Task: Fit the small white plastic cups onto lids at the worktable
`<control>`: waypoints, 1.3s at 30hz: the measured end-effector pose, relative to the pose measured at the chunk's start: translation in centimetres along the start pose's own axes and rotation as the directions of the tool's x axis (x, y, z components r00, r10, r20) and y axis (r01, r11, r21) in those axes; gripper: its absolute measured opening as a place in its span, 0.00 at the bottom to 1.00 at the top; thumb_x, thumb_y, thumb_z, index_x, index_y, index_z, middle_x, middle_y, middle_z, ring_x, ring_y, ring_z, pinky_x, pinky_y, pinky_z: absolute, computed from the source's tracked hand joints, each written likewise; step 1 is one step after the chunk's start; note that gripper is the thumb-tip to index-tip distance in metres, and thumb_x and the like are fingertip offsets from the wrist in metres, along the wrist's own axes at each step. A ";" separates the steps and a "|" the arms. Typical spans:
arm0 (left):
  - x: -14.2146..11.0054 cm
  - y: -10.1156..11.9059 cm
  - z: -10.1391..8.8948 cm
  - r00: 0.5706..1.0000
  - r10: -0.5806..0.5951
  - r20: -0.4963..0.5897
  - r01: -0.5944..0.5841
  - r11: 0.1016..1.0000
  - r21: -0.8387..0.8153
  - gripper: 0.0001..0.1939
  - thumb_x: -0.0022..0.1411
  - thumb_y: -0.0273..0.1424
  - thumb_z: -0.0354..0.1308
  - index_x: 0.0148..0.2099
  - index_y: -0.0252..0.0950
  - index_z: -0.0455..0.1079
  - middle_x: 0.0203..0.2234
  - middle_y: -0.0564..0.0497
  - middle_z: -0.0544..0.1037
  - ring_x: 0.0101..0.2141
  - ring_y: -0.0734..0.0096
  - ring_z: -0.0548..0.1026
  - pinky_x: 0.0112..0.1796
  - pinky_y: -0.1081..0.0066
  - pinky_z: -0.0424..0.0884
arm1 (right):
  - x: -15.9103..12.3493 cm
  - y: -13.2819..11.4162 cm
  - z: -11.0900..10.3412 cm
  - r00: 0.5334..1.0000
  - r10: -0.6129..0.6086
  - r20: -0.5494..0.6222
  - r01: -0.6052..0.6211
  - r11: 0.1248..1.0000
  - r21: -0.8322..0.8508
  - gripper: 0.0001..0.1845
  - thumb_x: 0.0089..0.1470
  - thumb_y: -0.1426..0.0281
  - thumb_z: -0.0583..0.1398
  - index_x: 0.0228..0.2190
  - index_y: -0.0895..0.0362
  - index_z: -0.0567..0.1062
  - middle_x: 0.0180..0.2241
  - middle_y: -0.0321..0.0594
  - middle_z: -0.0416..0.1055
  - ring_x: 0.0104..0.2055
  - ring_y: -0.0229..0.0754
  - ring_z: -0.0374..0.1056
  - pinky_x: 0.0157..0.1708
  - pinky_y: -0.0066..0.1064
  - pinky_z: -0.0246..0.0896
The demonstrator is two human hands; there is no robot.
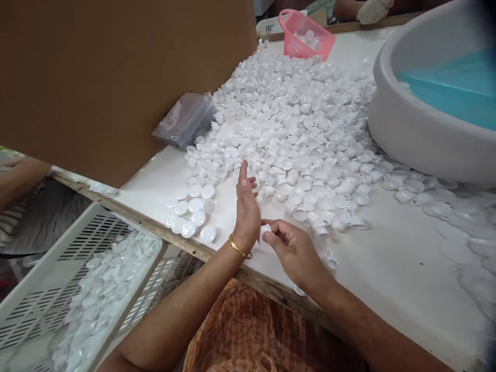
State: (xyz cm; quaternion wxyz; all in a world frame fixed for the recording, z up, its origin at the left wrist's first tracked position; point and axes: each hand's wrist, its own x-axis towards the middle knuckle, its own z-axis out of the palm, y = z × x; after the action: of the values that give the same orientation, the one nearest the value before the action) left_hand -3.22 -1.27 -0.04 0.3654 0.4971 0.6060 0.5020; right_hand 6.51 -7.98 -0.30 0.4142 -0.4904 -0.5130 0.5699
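Observation:
My left hand (pixel 247 212) stands on its edge on the table, fingers stretched forward, with a gold bangle at the wrist. Between the thumb and fingers of my right hand (pixel 296 250) is a small white plastic cup (pixel 264 231), held close against the heel of my left hand. To the left of my left hand lies a group of small round white pieces (pixel 197 205), flat sides up. A large heap of small white cups and saucers (pixel 298 129) spreads over the table just beyond both hands. One loose white piece (pixel 331 262) lies beside my right wrist.
A pink scoop (pixel 306 39) lies at the far end of the heap. A big pale tub (pixel 430 150) with something turquoise in it stands at right. A brown board (pixel 124 77), clear plastic bags (pixel 186 120) and a filled white crate (pixel 50 274) are left. Other people's arms show at the edges.

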 end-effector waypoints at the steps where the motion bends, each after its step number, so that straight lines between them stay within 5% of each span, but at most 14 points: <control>1: 0.0 0.1 -0.3 0.999 0.004 -0.043 -0.004 1.000 -0.004 0.26 0.66 0.46 0.30 0.63 0.51 0.48 0.51 0.49 0.66 0.48 0.68 0.66 0.49 0.61 0.64 | 0.2 0.0 -0.1 0.999 0.046 0.019 -0.048 0.995 0.092 0.10 0.54 0.66 0.56 0.23 0.57 0.68 0.32 0.39 0.70 0.36 0.39 0.65 0.39 0.32 0.60; 4: -0.5 0.7 -1.7 0.994 0.108 -0.031 -0.106 0.993 0.047 0.24 0.67 0.44 0.31 0.62 0.49 0.52 0.49 0.49 0.67 0.46 0.68 0.67 0.46 0.64 0.65 | 0.7 0.1 -0.5 0.991 0.134 0.009 -0.128 0.924 0.359 0.13 0.52 0.61 0.58 0.23 0.57 0.67 0.28 0.36 0.68 0.36 0.39 0.65 0.43 0.35 0.60; 7: -1.4 1.3 -4.2 0.940 0.240 0.241 -0.308 0.902 0.303 0.19 0.65 0.41 0.43 0.52 0.44 0.67 0.44 0.47 0.70 0.45 0.66 0.67 0.45 0.63 0.65 | 1.0 0.2 -0.9 0.980 0.194 -0.038 -0.163 0.904 0.395 0.15 0.51 0.58 0.59 0.24 0.57 0.67 0.29 0.37 0.68 0.36 0.40 0.66 0.39 0.35 0.64; 11: -2.0 1.4 -9.5 0.876 0.156 0.456 -0.458 0.569 0.683 0.14 0.59 0.36 0.54 0.47 0.41 0.71 0.40 0.46 0.69 0.43 0.61 0.65 0.45 0.60 0.64 | 0.4 0.5 -0.5 0.994 0.110 0.009 -0.108 0.985 -0.134 0.12 0.54 0.61 0.57 0.25 0.56 0.68 0.26 0.37 0.68 0.29 0.39 0.64 0.31 0.32 0.62; 14: -2.1 1.3 -13.2 0.850 -0.018 0.527 -0.491 0.336 0.804 0.18 0.57 0.35 0.56 0.51 0.39 0.68 0.37 0.46 0.70 0.41 0.59 0.66 0.42 0.58 0.65 | -0.2 1.0 0.3 0.994 -0.081 0.075 0.105 0.902 -0.419 0.05 0.53 0.68 0.57 0.28 0.56 0.68 0.28 0.36 0.68 0.28 0.38 0.64 0.29 0.31 0.59; 17: -2.5 1.1 -14.9 0.840 -0.125 0.529 -0.491 0.240 0.837 0.16 0.58 0.33 0.53 0.49 0.37 0.69 0.35 0.45 0.70 0.39 0.58 0.67 0.39 0.59 0.66 | -0.4 1.7 0.7 0.974 -0.190 0.123 0.226 0.829 -0.512 0.03 0.52 0.72 0.59 0.29 0.56 0.67 0.30 0.36 0.68 0.29 0.38 0.65 0.29 0.30 0.60; 19: -2.6 0.8 -15.0 0.853 -0.152 0.499 -0.441 0.302 0.846 0.14 0.59 0.33 0.53 0.47 0.37 0.69 0.35 0.46 0.70 0.37 0.60 0.68 0.38 0.60 0.67 | -0.4 2.0 0.9 0.963 -0.213 0.167 0.270 0.804 -0.529 0.03 0.52 0.74 0.59 0.29 0.56 0.67 0.31 0.37 0.68 0.31 0.38 0.66 0.30 0.30 0.61; 21: -2.6 0.7 -14.6 0.872 -0.149 0.467 -0.351 0.475 0.807 0.15 0.57 0.34 0.55 0.47 0.38 0.68 0.34 0.48 0.70 0.36 0.63 0.69 0.37 0.62 0.67 | -0.4 2.0 1.1 0.950 -0.220 0.220 0.304 0.808 -0.505 0.04 0.52 0.75 0.59 0.30 0.56 0.67 0.35 0.38 0.68 0.33 0.38 0.67 0.32 0.30 0.63; 24: -2.6 0.7 -13.8 0.884 -0.122 0.451 -0.181 0.800 0.572 0.17 0.55 0.35 0.58 0.48 0.40 0.66 0.36 0.50 0.70 0.36 0.69 0.69 0.39 0.66 0.69 | -0.7 1.5 1.4 0.940 -0.241 0.243 0.327 0.842 -0.430 0.03 0.54 0.74 0.58 0.33 0.56 0.68 0.41 0.41 0.67 0.36 0.37 0.68 0.35 0.29 0.64; 26: -2.7 0.8 -13.2 0.878 -0.109 0.467 -0.085 0.923 0.375 0.18 0.55 0.34 0.59 0.49 0.41 0.65 0.39 0.51 0.70 0.37 0.72 0.70 0.41 0.68 0.69 | -0.8 1.0 1.6 0.943 -0.267 0.200 0.326 0.863 -0.387 0.04 0.56 0.72 0.56 0.36 0.56 0.69 0.44 0.41 0.67 0.36 0.37 0.68 0.34 0.29 0.64; 30: -3.1 1.3 -12.1 0.862 -0.114 0.493 0.006 0.977 0.214 0.18 0.55 0.32 0.60 0.49 0.41 0.65 0.42 0.50 0.69 0.40 0.72 0.71 0.44 0.67 0.68 | -0.9 0.1 1.6 0.954 -0.294 0.064 0.298 0.898 -0.322 0.08 0.57 0.68 0.55 0.39 0.56 0.69 0.40 0.40 0.68 0.32 0.35 0.66 0.27 0.27 0.61; 39: -3.9 2.3 -9.8 0.850 -0.115 0.514 0.049 0.989 0.139 0.17 0.55 0.34 0.60 0.48 0.40 0.67 0.42 0.48 0.71 0.40 0.67 0.72 0.43 0.65 0.71 | -0.8 -0.7 1.1 0.947 -0.315 -0.060 0.283 0.909 -0.306 0.03 0.55 0.70 0.57 0.29 0.56 0.69 0.35 0.38 0.64 0.35 0.37 0.63 0.34 0.29 0.60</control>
State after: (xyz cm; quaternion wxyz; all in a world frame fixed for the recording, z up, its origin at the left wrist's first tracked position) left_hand -10.95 -7.48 4.25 0.5060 0.6091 0.5346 0.2952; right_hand 5.52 -8.83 0.47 0.4462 -0.4921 -0.6378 0.3898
